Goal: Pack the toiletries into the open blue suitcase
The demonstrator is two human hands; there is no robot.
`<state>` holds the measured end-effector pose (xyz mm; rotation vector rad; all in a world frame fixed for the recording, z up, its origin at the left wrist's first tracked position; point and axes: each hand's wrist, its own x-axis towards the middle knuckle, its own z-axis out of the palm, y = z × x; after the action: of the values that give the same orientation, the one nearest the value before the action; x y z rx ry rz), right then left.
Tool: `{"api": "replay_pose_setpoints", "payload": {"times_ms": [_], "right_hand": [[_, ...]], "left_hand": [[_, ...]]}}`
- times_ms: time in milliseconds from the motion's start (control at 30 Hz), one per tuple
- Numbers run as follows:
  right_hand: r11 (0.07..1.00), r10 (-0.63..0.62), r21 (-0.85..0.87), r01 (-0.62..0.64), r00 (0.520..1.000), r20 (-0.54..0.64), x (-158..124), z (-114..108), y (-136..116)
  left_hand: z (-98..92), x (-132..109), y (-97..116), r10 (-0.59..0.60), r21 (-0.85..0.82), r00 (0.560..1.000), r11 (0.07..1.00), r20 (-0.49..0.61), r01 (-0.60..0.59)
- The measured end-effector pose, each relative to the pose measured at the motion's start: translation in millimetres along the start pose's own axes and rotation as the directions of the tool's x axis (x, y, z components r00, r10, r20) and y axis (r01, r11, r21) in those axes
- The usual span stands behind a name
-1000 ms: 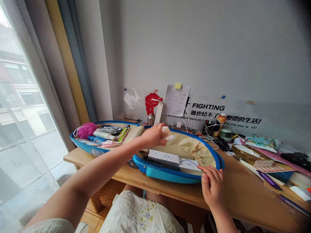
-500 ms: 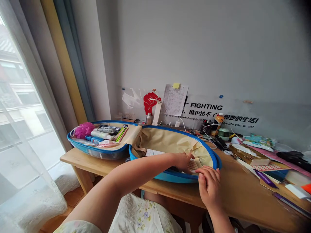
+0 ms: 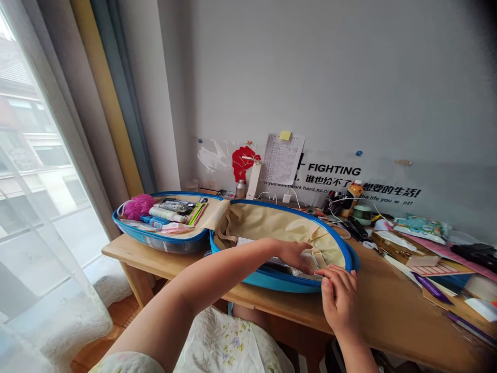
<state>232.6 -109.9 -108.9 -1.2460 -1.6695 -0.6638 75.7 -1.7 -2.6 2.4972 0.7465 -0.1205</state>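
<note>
An open blue suitcase [image 3: 267, 281] with tan lining lies on a wooden desk [image 3: 388, 316]. My left hand [image 3: 292, 253] reaches into its right half, fingers curled round a small white ribbed item [image 3: 309, 261] by the near right rim. A flat white box [image 3: 245, 241] shows just behind my forearm. My right hand [image 3: 339, 299] rests on the suitcase's near right rim, fingers stretched flat and together, tips beside the white item. The left half of the case [image 3: 163, 244] holds a pink bath pouf [image 3: 135, 205], tubes [image 3: 165, 213] and other toiletries.
The desk's right side is crowded with books and papers [image 3: 411, 254], cables, a small bottle [image 3: 354, 190] and a dark pouch [image 3: 476, 252]. A printed sheet [image 3: 282, 158] hangs on the wall. A sheer curtain [image 3: 34, 217] and window fill the left.
My left hand came down from above the case's far left, carrying a white item, into the near right corner beside my right hand. The right hand barely moved.
</note>
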Motion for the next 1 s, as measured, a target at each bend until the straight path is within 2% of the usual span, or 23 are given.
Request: {"api": "replay_pose_setpoints", "payload": {"times_ms": [67,133,167,233,333,467,600,667,733,833,1000], "right_hand": [[1.0,0.0,0.01,0.0,1.0,0.001,-0.4,0.3,1.3],[1.0,0.012,0.016,-0.012,1.0,0.002,-1.1,1.0,2.4],[1.0,0.018,0.017,-0.018,1.0,0.004,-1.5,1.4,2.8],[0.999,0.029,0.016,-0.029,1.0,0.006,-2.1,2.2,3.4],[1.0,0.026,0.016,-0.026,1.0,0.0,-2.3,3.1,3.7],[1.0,0.0,0.024,0.001,1.0,-0.017,-1.2,3.0,3.7],[0.999,-0.026,0.022,0.026,0.999,-0.029,0.9,2.6,2.7],[0.999,-0.032,0.018,0.033,0.999,-0.034,1.5,2.7,2.1],[1.0,-0.025,0.01,0.026,0.999,-0.034,1.0,3.0,2.2],[1.0,0.008,0.001,-0.008,1.0,-0.022,-1.4,4.1,4.1],[1.0,0.028,0.0,-0.028,1.0,-0.007,-4.2,5.5,7.2]], "left_hand": [[-8.0,-7.4,-3.6,0.025,-0.004,0.998,1.0,-0.056,-0.026],[-18.1,-18.9,-12.9,0.067,-0.011,0.984,0.998,-0.165,-0.069],[-23.6,-26.5,-20.2,0.077,-0.017,0.967,0.996,-0.242,-0.083],[-35.0,-45.3,-39.9,0.022,-0.027,0.915,0.999,-0.404,-0.036],[-51.6,-82.3,-80.3,-0.223,-0.056,0.804,0.971,-0.551,0.23],[-67.6,-143.7,-143.5,-0.402,-0.07,0.664,0.881,-0.631,0.468],[-71.5,-209.1,-201.6,-0.547,-0.05,0.519,0.718,-0.657,0.694],[-70.2,-237.6,-224.2,-0.602,-0.021,0.475,0.632,-0.642,0.774],[-68.6,-259.8,-241.3,-0.638,0.025,0.468,0.575,-0.611,0.818],[-67.8,-278.4,-257.3,-0.654,0.119,0.511,0.546,-0.558,0.829],[-70.1,-279.0,-266.1,-0.64,0.252,0.597,0.552,-0.484,0.795]]}}
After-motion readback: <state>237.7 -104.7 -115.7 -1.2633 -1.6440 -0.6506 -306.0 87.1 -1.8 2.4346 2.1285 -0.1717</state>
